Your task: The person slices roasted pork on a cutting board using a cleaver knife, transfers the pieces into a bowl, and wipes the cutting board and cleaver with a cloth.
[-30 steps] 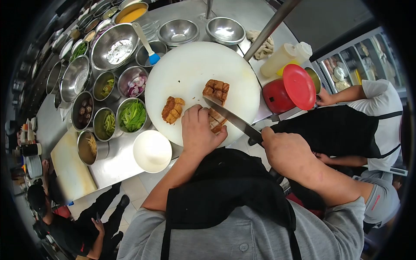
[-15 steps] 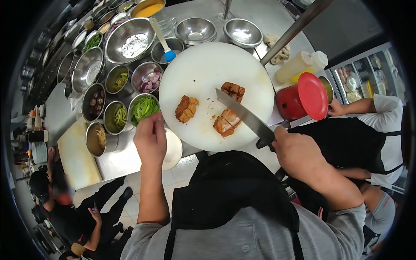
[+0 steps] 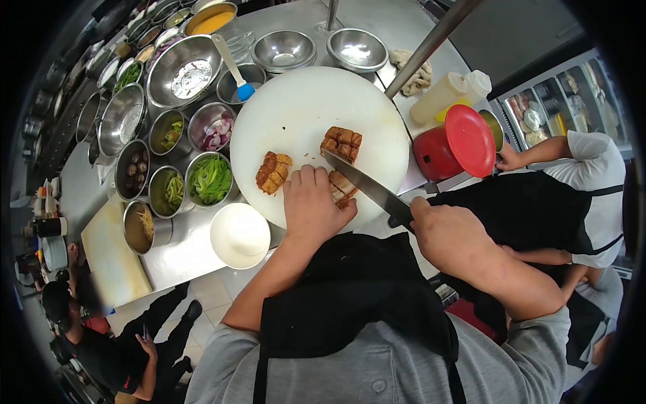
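Note:
A round white cutting board [image 3: 316, 101] carries browned, scored meat in three portions. My right hand [image 3: 447, 232] is wrapped round the handle of a large knife [image 3: 373, 190], whose blade lies between the upper meat piece [image 3: 342, 143] and the lower meat piece [image 3: 340, 186]. On the near part of the board, my left hand [image 3: 312, 205] covers part of the lower piece, fingers close together; what its fingertips hold, if anything, is hidden. A third meat piece [image 3: 273, 173] lies just left of that hand.
Left of the board stand metal pots with sliced greens [image 3: 210, 179] and cut onion [image 3: 217, 131], and a white bowl [image 3: 240, 236]. A red pot [image 3: 434, 153] and bottles [image 3: 439, 97] stand to the right. Co-workers stand at the right and lower left.
Half a second ago my left hand was raised near the greens, off the board; now it is back at the lower meat piece. The knife remains in my right hand, and the view has shifted slightly.

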Available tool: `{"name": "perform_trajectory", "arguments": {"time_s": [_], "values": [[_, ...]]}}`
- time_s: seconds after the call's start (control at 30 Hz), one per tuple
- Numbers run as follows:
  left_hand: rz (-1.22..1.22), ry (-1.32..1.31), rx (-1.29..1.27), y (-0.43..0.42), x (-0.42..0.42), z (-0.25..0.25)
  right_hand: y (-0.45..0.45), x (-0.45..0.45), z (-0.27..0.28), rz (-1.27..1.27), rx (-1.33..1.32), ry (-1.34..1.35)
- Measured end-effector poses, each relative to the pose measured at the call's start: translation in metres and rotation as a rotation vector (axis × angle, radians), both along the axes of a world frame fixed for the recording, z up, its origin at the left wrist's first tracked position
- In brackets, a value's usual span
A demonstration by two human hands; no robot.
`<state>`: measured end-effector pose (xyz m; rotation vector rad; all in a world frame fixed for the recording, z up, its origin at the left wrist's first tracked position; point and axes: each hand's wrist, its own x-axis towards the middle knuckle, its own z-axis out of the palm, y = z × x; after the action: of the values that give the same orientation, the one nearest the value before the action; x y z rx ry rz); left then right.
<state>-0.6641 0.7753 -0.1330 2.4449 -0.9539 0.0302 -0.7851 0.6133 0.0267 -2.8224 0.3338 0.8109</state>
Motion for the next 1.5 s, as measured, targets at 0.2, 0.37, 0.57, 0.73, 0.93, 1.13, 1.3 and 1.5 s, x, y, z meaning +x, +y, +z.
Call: {"name": "perform_trajectory", "arguments": {"time_s": [0.2, 0.37, 0.57, 0.73, 0.93, 1.13, 1.3, 1.5], "values": [[-0.019, -0.031, -0.015, -0.010, 0.001, -0.012, 0.001, 0.011, 0.003, 0.055, 0.005, 0.033], [-0.030, -0.019, -0.028, -0.012, 0.002, -0.011, 0.005, 0.022, -0.022, 0.053, 0.005, -0.039], [0.009, -0.064, -0.036, -0.014, 0.001, -0.014, 0.000, 0.009, -0.008, 0.070, 0.029, -0.042], [-0.018, -0.009, -0.036, -0.014, 0.002, -0.016, 0.002, 0.020, -0.051, 0.062, 0.085, -0.131], [-0.012, 0.104, -0.005, -0.004, -0.007, 0.005, 0.005, 0.023, -0.059, 0.002, 0.109, -0.166], [0.001, -0.076, -0.227, 0.002, -0.010, -0.008, -0.016, 0.012, -0.023, 0.018, 0.052, -0.359], [-0.062, -0.064, -0.173, -0.026, -0.019, -0.011, -0.030, 0.001, -0.015, -0.067, 0.063, -0.492], [-0.116, -0.098, -0.165, -0.024, -0.014, -0.023, -0.027, -0.015, -0.025, -0.141, 0.146, -0.407]]}}
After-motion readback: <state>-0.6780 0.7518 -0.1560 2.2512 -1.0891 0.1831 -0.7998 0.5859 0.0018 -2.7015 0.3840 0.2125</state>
